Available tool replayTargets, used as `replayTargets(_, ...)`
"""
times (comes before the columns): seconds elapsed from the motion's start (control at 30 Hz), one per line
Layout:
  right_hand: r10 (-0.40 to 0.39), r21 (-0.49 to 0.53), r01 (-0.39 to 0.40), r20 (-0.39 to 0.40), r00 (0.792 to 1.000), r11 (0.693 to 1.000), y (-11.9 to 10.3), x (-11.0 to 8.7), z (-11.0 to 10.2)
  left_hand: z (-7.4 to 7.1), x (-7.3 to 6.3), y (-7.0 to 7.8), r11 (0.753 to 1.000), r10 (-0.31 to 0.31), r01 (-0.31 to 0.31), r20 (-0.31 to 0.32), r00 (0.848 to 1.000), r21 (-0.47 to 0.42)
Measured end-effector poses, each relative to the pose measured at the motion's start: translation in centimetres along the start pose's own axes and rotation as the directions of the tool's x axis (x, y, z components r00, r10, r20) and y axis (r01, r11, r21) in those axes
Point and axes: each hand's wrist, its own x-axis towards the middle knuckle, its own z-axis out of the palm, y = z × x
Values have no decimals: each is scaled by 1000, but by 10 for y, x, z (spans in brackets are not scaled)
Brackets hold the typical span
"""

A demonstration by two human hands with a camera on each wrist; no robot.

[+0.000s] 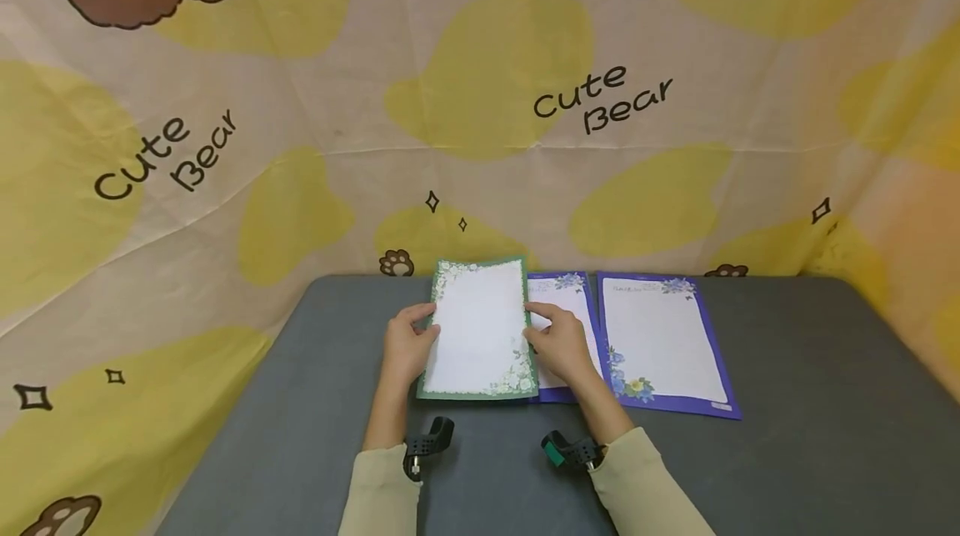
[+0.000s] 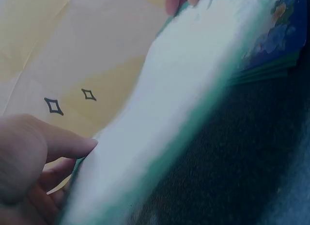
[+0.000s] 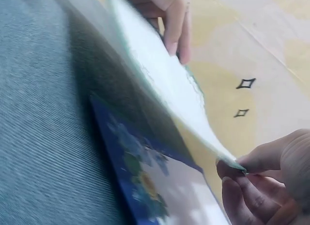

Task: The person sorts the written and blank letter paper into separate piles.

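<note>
Green-edged sheet btwn L hand, R hand — tabletop room L

Bare desk leaves a hand room at lower left and far right of the head view. At lower centre, black wrist mounts narrow the gap between the forearms. Mid-frame, the green-bordered sheet blocks passage, the left hand and right hand flanking it. Patterned cloth bars the top.
</note>
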Motion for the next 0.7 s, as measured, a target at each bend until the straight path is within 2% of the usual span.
replayTargets(0.17,-11,8,10,35,999,1000,2,-1,12,-2,3,-8,1000,-5,6,-27,1000,7)
replayTargets(0.43,-60,-19,61,52,997,998,2,-5,28,-2,6,-24,998,-54,55,-72,996,19)
replayTargets(0.53,-137,-70,143,82,987,987,2,-5,33,-2,7,-29,999,-46,48,-85,995,23)
replayTargets(0.7,-248,-175,276,167,954,945,5,-6,35,0,6,-33,999,-27,29,-100,995,17)
